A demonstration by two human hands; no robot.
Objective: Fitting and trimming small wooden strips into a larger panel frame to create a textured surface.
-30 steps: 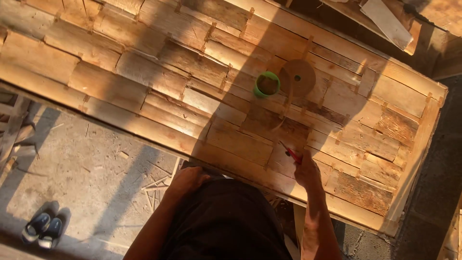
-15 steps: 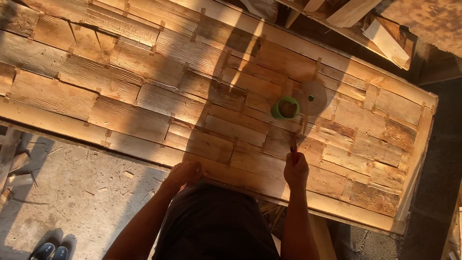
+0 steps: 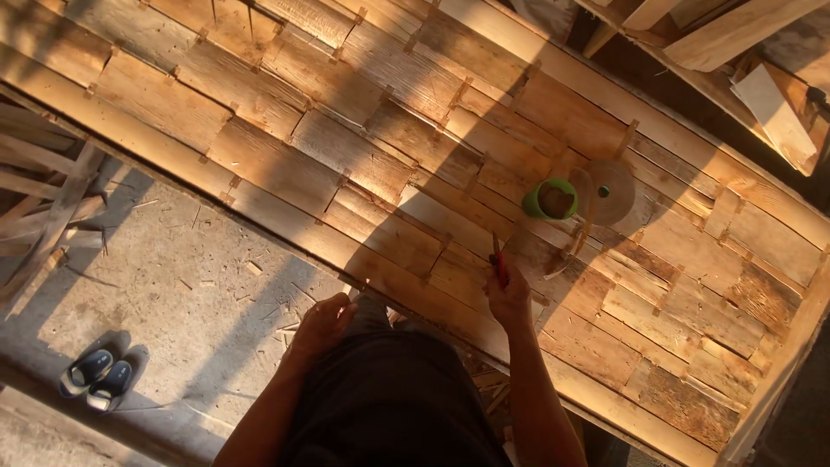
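- Since the earlier frame, right hand point(image 3: 508, 297) has pulled back from the green cup point(image 3: 550, 199) toward the body; left hand point(image 3: 322, 322) stays at the near edge.
- Right hand clamped on a red-handled tool point(image 3: 498, 259), tip pointing at the cup.
- Left hand loosely curled, holding nothing, resting by the edge of the wooden panel point(image 3: 363, 147).
- Cup sits on the panel beside a round lid point(image 3: 610, 192).
- Panel: patchwork planks, low sun, long shadows.
- Concrete floor point(image 3: 173, 285) with wood chips; a pair of sandals point(image 3: 97, 377) lower left.
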